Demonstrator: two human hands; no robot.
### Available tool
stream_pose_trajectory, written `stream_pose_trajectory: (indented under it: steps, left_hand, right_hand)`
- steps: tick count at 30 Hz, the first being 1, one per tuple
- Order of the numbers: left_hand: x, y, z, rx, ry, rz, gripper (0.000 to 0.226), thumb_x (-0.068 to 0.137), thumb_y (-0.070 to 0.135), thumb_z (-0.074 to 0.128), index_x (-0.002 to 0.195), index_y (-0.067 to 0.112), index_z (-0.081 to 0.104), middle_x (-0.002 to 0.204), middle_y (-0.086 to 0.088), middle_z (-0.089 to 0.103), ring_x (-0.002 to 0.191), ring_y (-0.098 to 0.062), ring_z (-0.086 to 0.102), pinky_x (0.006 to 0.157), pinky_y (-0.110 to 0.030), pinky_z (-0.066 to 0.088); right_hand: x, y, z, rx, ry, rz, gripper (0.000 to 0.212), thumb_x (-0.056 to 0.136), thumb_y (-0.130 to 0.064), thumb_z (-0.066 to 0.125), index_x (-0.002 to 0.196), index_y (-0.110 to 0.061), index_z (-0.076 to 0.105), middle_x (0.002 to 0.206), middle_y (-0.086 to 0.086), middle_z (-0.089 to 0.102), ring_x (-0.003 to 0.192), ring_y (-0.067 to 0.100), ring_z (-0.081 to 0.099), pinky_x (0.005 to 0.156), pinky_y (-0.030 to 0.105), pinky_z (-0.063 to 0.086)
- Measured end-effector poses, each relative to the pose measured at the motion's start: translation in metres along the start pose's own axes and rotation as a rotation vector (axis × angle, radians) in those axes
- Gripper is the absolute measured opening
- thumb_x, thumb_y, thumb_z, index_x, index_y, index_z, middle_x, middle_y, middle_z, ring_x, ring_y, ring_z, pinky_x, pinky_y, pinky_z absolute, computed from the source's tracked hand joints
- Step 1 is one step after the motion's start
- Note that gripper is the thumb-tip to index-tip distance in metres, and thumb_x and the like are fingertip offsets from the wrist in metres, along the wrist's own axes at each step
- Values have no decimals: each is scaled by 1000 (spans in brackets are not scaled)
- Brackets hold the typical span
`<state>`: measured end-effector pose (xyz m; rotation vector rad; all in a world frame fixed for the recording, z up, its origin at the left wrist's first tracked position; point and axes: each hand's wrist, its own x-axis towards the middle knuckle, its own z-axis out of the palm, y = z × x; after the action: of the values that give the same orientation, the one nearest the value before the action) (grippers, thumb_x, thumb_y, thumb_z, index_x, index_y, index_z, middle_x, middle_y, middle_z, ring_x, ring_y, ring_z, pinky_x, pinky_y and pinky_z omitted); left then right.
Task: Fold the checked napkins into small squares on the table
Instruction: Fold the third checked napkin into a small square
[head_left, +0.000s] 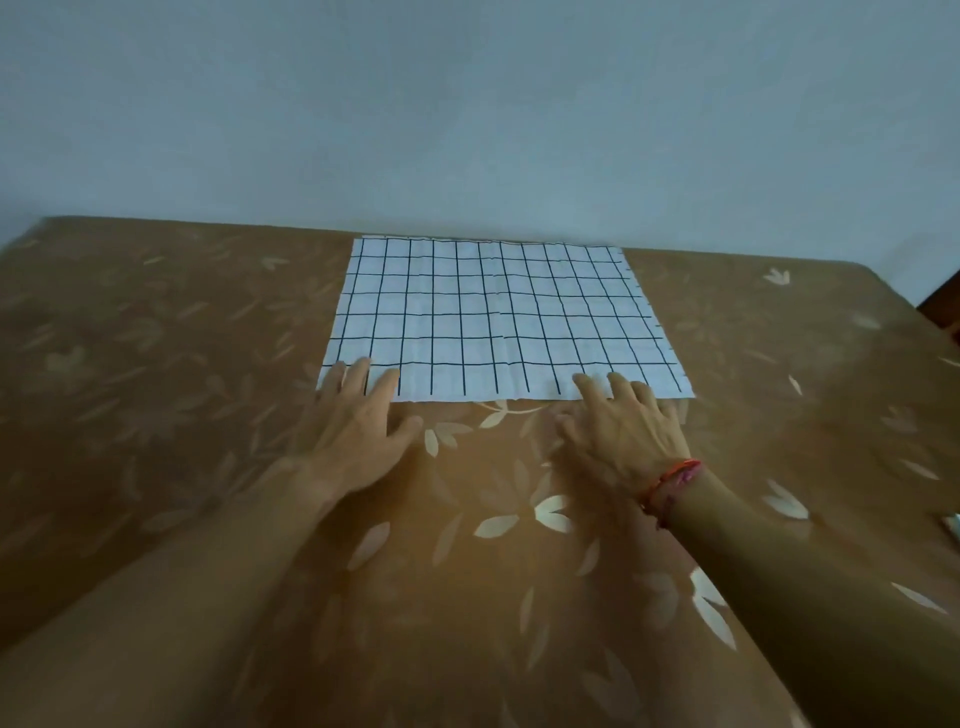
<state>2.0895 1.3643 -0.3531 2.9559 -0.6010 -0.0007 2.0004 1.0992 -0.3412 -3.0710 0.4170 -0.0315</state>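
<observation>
- A white checked napkin (498, 319) lies spread flat at the far middle of the brown leaf-patterned tablecloth (156, 389).
- The left hand (358, 426) rests straight fingers on its near left corner, gripping nothing.
- The right hand (628, 431), with a red wrist thread (670, 480), does likewise near the right corner.

Napkin (498, 317) white, black grid; tablecloth (156, 364) tan, pale leaf print; wrist thread (670, 480) red; wall (467, 104) grey-blue.
</observation>
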Motion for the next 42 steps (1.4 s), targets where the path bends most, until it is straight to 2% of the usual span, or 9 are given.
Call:
stream_pose_trajectory:
  steps: [8,16,21,25,28,31,35,39,42]
  left_hand:
    - [16,5,23,9,-37,14,62,94,58,30,150,32,23,157,-16,18,144,-32,13,112,-47,23]
    - [7,13,15,-83,34,27,57,96,47,38,136,7,46,148,-11,39,139,-22,30,109,-38,30]
    - [4,5,15,-156,171,89,32,89,23,54,112,2,60,121,-12,60,106,-28,60,86,-42,52]
    - [-2,-10,9,-247,272,108,10,91,9,53,91,8,62,83,-4,63,74,-24,60,60,-32,49]
    - [-5,-24,2,-242,303,93,17,95,16,51,93,13,68,74,-2,67,64,-20,60,58,-37,53]
    - [-13,-33,-8,-286,363,116,14,93,10,57,92,8,71,70,-7,69,60,-25,62,55,-35,52]
    - [-37,-41,-26,-288,440,151,6,89,4,64,89,4,70,59,-6,64,46,-20,52,46,-25,41]
    - [-60,-65,-36,-251,433,105,6,86,1,67,83,6,69,61,-3,64,50,-16,50,48,-17,29]
    - [-75,-78,-37,-258,312,9,10,83,1,68,92,6,68,81,-7,70,69,-23,63,58,-28,46]
  right_hand:
    - [35,11,40,20,-32,142,65,84,-74,23,138,-40,26,148,19,27,137,36,24,106,51,26]
    - [25,9,41,-17,55,50,68,91,-62,22,128,-11,48,137,5,48,131,21,38,109,45,31]
    - [18,8,32,-28,159,17,49,91,-50,38,115,-10,55,121,4,58,121,21,49,106,41,35]
    - [10,16,34,-39,212,0,29,83,-37,57,97,-12,57,96,1,62,99,22,58,91,33,40]
    - [5,33,36,89,241,85,42,87,-28,57,113,5,57,109,20,63,103,33,60,69,21,45]
    - [-2,25,12,98,331,-2,35,72,-12,70,107,-10,68,88,7,71,82,31,64,74,37,45]
    - [-13,29,-7,-13,347,50,30,77,-27,68,104,-13,69,90,7,70,87,33,60,79,42,40]
    - [-31,36,-12,92,283,89,18,76,-16,71,93,-20,74,100,0,72,96,29,61,84,40,38]
    - [-48,23,-20,159,280,-33,21,64,-8,78,83,-17,75,90,0,74,90,28,67,82,40,50]
